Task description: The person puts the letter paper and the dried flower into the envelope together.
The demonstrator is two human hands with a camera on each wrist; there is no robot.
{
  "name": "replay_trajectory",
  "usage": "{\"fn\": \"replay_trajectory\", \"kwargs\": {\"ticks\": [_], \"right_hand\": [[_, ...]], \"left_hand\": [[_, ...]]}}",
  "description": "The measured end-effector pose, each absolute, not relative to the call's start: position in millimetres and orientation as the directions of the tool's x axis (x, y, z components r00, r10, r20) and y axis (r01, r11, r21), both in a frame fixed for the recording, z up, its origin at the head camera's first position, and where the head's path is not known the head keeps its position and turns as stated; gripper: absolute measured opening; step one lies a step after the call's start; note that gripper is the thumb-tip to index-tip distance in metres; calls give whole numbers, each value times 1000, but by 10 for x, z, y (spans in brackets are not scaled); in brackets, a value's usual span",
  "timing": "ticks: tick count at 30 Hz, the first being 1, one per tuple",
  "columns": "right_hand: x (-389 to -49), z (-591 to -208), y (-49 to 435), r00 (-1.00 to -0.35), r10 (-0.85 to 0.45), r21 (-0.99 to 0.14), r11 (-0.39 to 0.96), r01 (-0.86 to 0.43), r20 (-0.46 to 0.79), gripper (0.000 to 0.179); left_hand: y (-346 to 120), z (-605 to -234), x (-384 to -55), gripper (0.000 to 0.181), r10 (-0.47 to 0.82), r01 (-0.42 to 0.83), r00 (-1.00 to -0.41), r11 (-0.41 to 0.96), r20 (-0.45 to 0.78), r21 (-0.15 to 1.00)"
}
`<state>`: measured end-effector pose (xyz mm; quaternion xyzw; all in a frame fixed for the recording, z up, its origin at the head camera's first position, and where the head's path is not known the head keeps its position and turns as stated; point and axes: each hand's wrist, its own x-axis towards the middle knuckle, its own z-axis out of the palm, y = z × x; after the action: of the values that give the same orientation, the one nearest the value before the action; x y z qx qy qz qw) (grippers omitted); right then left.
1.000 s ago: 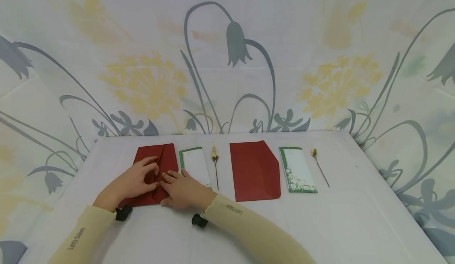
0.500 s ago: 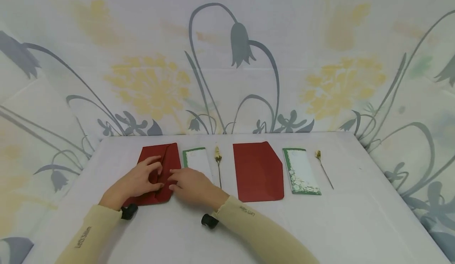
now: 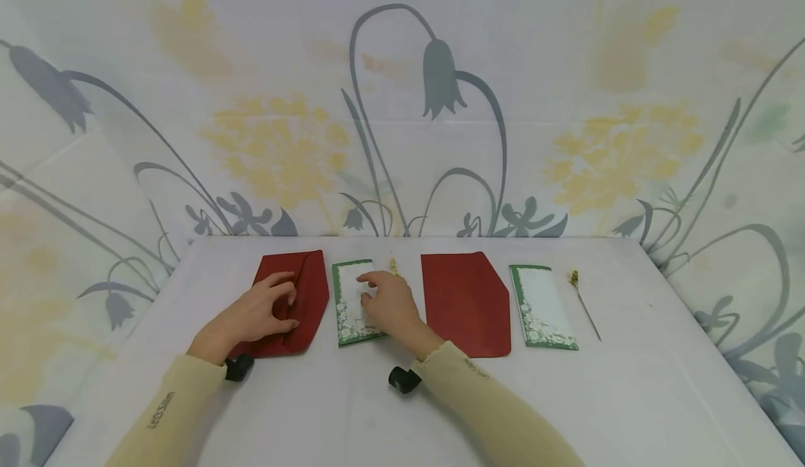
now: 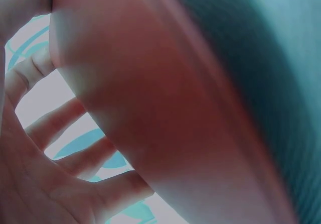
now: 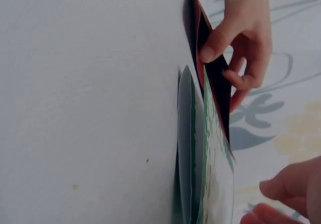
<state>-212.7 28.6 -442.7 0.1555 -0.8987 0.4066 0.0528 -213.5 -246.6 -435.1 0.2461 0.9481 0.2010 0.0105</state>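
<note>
In the head view my left hand (image 3: pixel 254 313) rests on the left red envelope (image 3: pixel 314 306), whose flap is folded over. Its thumb and bent fingers stand apart; the right wrist view shows the thumb (image 5: pixel 209 52) touching the flap's edge. My right hand (image 3: pixel 393 306) is over the folded card (image 3: pixel 347 299) with a green floral border, covering part of its right side. Nothing shows between its parted thumb and fingers. Behind that hand only the top of a dried flower (image 3: pixel 393 266) shows. Seen from the right wrist, the card's leaves (image 5: pixel 218 174) stand slightly apart.
To the right lie a second red envelope (image 3: pixel 465 299), another green-bordered card (image 3: pixel 542 306) and a dried flower stem (image 3: pixel 586 303). All lie on a white-covered table (image 3: pixel 327 411). A flower-printed cloth (image 3: pixel 402 138) rises behind the table's back edge.
My right hand has left the left envelope and moved right to the card, uncovering the card's left part and covering the flower's stem. My left hand stays on the envelope. The head view has shifted slightly.
</note>
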Motion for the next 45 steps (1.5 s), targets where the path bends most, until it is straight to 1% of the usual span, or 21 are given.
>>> {"fn": "replay_trajectory", "kwargs": {"ticks": [3, 5, 9, 15, 23, 32, 40, 45], "right_hand": [[-2145, -4448, 351, -968, -170, -758, 603, -249, 182, 33], [-2155, -4457, 382, -976, -150, -782, 584, -217, 160, 34], [-2160, -4462, 410, -978, -153, -812, 547, -204, 142, 36], [-2160, -4509, 372, -979, -153, -820, 538, -197, 134, 38], [-2194, -4547, 314, -979, -151, -741, 640, -201, 135, 38], [-2216, -4462, 272, -976, -184, -669, 712, -213, 115, 29], [-2210, -4443, 241, -979, -177, -680, 707, -195, 98, 23], [-2183, -4445, 241, -980, -177, -681, 707, -193, 94, 26]], "left_hand": [[-2448, -4333, -2135, 34, 469, 460, -880, 797, 79, 391], [-2440, -4328, -2136, 34, 468, 458, -880, 797, 78, 393], [-2436, -4318, -2132, 33, 460, 447, -885, 800, 71, 399], [-2446, -4308, -2119, 32, 455, 440, -888, 807, 60, 393], [-2433, -4299, -2111, 32, 444, 423, -895, 815, 41, 396], [-2442, -4319, -2111, 32, 446, 422, -894, 812, 38, 403], [-2448, -4324, -2116, 32, 452, 427, -891, 810, 38, 401], [-2456, -4330, -2125, 31, 449, 425, -893, 814, 34, 397]]}}
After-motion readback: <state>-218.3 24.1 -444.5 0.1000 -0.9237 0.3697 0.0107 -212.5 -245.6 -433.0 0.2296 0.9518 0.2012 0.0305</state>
